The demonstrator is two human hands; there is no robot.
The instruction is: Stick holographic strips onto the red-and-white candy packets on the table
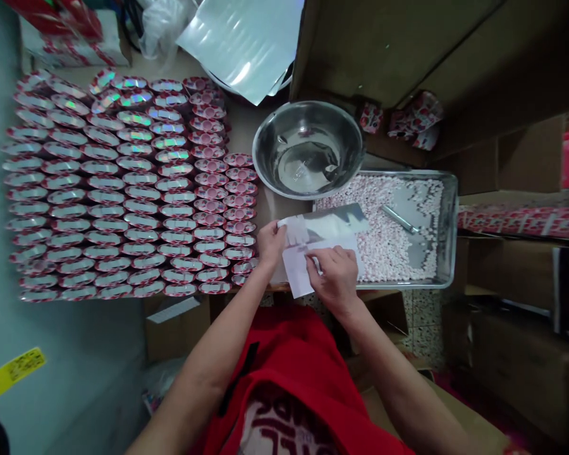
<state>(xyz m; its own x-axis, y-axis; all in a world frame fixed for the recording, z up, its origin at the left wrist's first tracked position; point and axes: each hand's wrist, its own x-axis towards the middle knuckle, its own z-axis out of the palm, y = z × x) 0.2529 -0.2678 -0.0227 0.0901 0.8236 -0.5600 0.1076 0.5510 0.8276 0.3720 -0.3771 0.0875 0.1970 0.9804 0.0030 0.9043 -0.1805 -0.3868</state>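
My left hand (271, 243) pinches the left edge of a silvery sheet (332, 221) between thumb and fingers. Under and below that sheet lies a white sheet (296, 272), and my right hand (334, 275) rests over it with fingertips pressed together at its surface. Whether the right fingers hold an edge is too small to tell. Both sheets overlap the left part of a metal tray (448, 278) of small white and pinkish pieces (384, 253). A metal tool (401, 219) lies on those pieces. Just behind the sheets stands a steel bowl (308, 151).
Rows of red and white packets (137, 208) fill the table's left side. Silvery sheets (246, 44) lie at the back. A large cardboard box (355, 50) stands behind the bowl and tray, with small red packets (417, 120) near it. More boxes (516, 341) stand at right.
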